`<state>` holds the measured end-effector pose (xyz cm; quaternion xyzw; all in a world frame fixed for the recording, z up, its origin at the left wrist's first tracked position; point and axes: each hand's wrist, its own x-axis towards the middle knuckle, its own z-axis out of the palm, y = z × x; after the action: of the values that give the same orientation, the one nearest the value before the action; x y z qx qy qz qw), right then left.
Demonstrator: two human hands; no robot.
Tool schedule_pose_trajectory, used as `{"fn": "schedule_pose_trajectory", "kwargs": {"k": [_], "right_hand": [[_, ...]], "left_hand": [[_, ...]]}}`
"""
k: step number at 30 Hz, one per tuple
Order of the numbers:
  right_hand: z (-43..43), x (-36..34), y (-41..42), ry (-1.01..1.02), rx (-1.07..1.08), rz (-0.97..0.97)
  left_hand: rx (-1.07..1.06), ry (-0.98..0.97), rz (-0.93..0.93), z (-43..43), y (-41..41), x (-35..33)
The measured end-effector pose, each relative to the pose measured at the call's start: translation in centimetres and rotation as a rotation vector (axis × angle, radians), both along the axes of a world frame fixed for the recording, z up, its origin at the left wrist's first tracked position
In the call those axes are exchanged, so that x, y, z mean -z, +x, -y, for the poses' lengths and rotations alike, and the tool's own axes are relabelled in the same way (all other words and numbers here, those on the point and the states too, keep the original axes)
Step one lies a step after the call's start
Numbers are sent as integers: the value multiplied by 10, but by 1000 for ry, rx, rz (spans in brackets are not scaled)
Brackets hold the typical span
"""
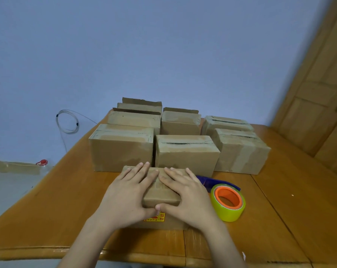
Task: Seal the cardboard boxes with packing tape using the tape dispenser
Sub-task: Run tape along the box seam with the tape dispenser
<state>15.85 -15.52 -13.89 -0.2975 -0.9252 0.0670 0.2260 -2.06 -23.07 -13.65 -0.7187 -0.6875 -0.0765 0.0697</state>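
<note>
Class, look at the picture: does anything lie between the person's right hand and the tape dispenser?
Nothing visible does. The tape dispenser lies on the table just beside the right hand, which rests flat on the near box.

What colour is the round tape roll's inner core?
Orange core, inside the yellow-green tape roll; head view.

Left hand (pixel 129 192) and right hand (pixel 185 194) pressed flat, fingers spread, on a small cardboard box (pixel 161 199) on a wooden bench (pixel 279 209), tape dispenser (pixel 228 200) with yellow-green roll just right of it, six larger boxes (pixel 187 151) in two rows behind, blue wall (pixel 144 45) beyond
</note>
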Motion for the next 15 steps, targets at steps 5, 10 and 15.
{"fn": "schedule_pose_trajectory", "kwargs": {"k": [5,10,15], "right_hand": [[-2,0,2,-24,-45,-83],[-22,-10,36,-274,22,-409],[-57,-2,87,-179,341,-166]], "left_hand": [[-11,18,-31,0,-1,1],[8,28,-66,-2,-5,1],[30,50,-74,-3,-7,3]]}}
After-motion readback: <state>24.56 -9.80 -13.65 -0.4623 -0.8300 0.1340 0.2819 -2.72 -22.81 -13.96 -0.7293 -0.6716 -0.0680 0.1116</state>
